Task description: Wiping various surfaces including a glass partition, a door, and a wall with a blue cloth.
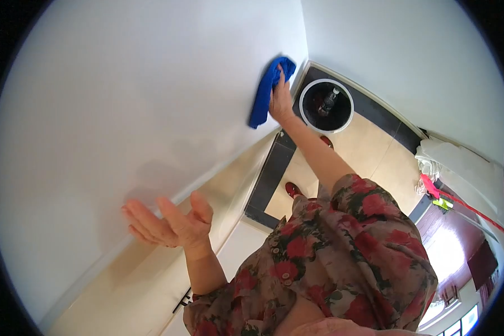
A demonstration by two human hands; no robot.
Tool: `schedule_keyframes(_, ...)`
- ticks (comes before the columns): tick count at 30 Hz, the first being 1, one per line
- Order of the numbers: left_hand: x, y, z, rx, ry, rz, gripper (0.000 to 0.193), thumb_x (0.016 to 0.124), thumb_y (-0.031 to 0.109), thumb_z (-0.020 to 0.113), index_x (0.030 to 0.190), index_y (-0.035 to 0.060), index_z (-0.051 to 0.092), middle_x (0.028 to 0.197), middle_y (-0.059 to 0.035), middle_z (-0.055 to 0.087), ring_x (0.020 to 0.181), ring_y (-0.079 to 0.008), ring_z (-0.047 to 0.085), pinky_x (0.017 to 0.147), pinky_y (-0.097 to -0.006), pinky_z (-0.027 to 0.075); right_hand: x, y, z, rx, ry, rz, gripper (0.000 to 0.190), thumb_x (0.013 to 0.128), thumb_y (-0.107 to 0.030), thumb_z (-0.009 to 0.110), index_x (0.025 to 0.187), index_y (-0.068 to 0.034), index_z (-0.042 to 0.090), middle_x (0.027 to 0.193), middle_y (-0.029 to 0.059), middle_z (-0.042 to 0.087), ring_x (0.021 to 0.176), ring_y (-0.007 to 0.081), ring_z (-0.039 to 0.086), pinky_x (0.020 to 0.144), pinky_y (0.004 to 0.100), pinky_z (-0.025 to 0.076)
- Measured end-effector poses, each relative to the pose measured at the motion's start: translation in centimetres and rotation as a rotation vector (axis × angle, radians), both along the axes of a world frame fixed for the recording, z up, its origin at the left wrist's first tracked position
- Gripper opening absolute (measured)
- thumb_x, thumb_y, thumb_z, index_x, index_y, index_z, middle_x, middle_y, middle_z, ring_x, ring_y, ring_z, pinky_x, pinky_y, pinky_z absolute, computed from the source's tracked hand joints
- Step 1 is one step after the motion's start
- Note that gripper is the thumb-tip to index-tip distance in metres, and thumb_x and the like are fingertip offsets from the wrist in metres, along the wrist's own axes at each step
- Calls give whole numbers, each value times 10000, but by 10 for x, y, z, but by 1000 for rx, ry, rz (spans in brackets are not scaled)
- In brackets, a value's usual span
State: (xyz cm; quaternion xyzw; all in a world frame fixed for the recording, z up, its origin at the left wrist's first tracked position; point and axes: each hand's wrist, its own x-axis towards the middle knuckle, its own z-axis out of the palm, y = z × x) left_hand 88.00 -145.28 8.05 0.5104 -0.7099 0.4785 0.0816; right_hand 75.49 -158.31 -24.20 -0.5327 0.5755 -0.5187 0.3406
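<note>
My right hand (282, 101) presses a folded blue cloth (262, 101) flat against the white wall (151, 84), close to the corner where two walls meet. The cloth hangs down past my fingers along the wall. My left hand (172, 222) is raised at the lower left with its fingers apart and nothing in it, near the wall's lower edge. Whether its fingertips touch the wall, I cannot tell.
A round dark bin with a white rim (351, 107) stands in the corner, a plastic bottle (329, 102) inside. Beige tiles (361, 147) with a dark border lie under my red shoes (293, 190). A mop (428, 168) and a red-handled tool (431, 186) stand at the right.
</note>
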Motion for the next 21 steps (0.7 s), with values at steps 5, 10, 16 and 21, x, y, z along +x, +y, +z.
schedule_keyframes(5, -4, -3, -3, 6, 16, -30, 545, 975, 352, 497, 1393, 9, 434, 1404, -279, 463, 1278, -404, 487, 1066, -472, 332, 26, 76, -80, 383, -94, 159, 710, 914, -140, 530, 1489, 36, 152, 1162, 393, 487, 1025, 530, 531, 912, 539, 445)
schedule_keyframes(10, -3, 9, 4, 66, 223, -144, 571, 962, 295, 518, 1432, 5, 371, 1435, -285, 419, 1315, -385, 446, 1087, -472, 327, 56, 161, 58, 283, -110, 362, 807, 881, -249, 598, 1458, 113, 164, 1200, 412, 469, 1118, 534, 471, 1011, 536, 372)
schedule_keyframes(16, -5, 23, -56, 443, 578, -335, 678, 930, 253, 574, 1494, 37, 266, 1491, -279, 327, 1359, -421, 368, 1118, -539, 279, 68, 170, 30, 305, -160, 320, 775, 912, -291, 557, 1450, 119, 179, 1179, 425, 488, 1102, 543, 485, 991, 532, 393)
schedule_keyframes(21, -4, 18, -98, 469, 459, -315, 699, 940, 279, 571, 1508, 54, 231, 1494, -275, 332, 1387, -448, 319, 1121, -574, 256, 76, 145, -94, 622, -189, 248, 622, 943, -328, 452, 1351, 125, 327, 1059, 397, 583, 996, 532, 573, 893, 551, 448)
